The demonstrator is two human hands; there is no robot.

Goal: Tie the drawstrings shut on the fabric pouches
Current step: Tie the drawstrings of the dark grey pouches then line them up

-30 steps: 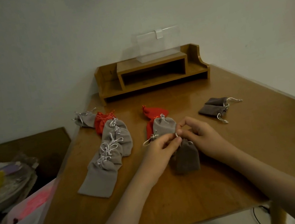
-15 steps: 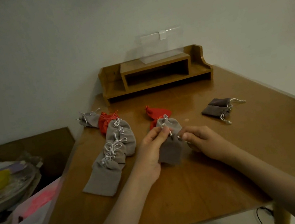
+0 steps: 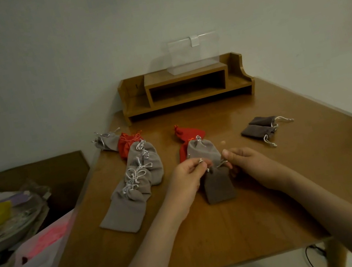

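1. Both hands are at the far end of the brown pouch [image 3: 218,187], which lies flat on the table [image 3: 234,229] at near centre with its mouth pointing away from us.
2. The left hand [image 3: 189,173] has its fingers curled, thumb and forefinger pinching the left cord [image 3: 201,160]. The right hand [image 3: 246,163] pinches the right cord [image 3: 221,163] and its other fingers are tucked in.
3. First risk: we judge that an uneven pull could make the pouch skid or lift, because nothing pins its body down.
4. Second risk: these cords look thin and slick. If one slips out of the pinch before the knot bites, the mouth loosens again.
5. Third risk: the grey pouch [image 3: 202,151] sits just beyond the fingers. Its own cord end lies close to our left hand and could get pulled into the tie.
6. Now for what we can't see. The fingers cover the brown pouch's mouth, so we cannot tell whether it is cinched or whether the cords have crossed.
7. The light is dim and the picture soft. The grey row [image 3: 140,179] on the left shows loops of cord, but we can't read the knots.
8. The brown pair [image 3: 260,128] at far right have their cords trailing loose. We can't tell whether they are tied.
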